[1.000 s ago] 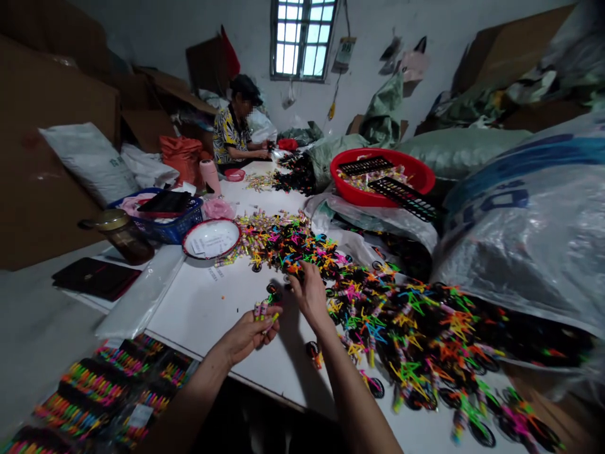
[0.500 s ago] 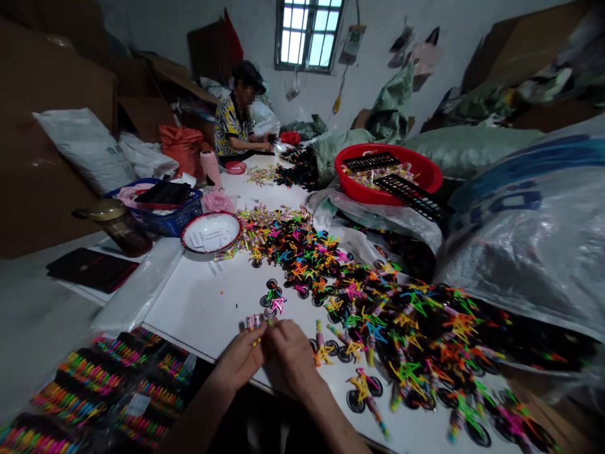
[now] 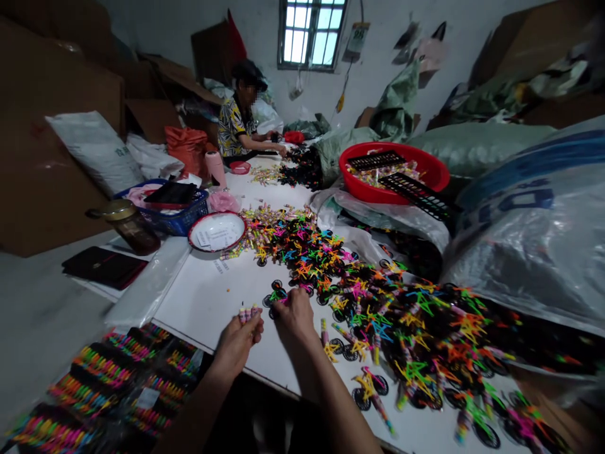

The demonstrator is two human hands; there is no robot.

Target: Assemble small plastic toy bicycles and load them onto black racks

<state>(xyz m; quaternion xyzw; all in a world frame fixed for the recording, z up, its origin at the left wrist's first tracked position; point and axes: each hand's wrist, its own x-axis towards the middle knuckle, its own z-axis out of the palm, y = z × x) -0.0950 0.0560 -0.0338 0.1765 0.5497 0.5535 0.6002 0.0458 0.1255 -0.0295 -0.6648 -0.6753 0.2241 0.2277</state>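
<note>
Several small candy-filled tubes (image 3: 248, 313) stick up from my left hand (image 3: 240, 337), whose fingers are closed round them over the white table (image 3: 189, 302). Farther right, my right hand (image 3: 297, 310) reaches down with its fingertips on a small toy bicycle (image 3: 276, 294) with black wheels and green and pink parts. The fingers are bent together at it. A big heap of colourful toy bicycles (image 3: 378, 315), some with tubes attached, spreads to the right of my hands. Loose candy tubes (image 3: 255, 233) lie at the heap's far left side.
A white red-rimmed bowl (image 3: 217, 231), a blue basket (image 3: 184, 216) and a jar (image 3: 135, 227) stand at the left. Packed bicycles (image 3: 94, 372) lie lower left. A red basin (image 3: 350, 183) and large sacks are at the right. Another person (image 3: 234, 132) sits at the far end.
My hands were together near the table edge; now they are apart. My right hand has moved forward onto the bicycle, and my left holds the tubes slightly to the left.
</note>
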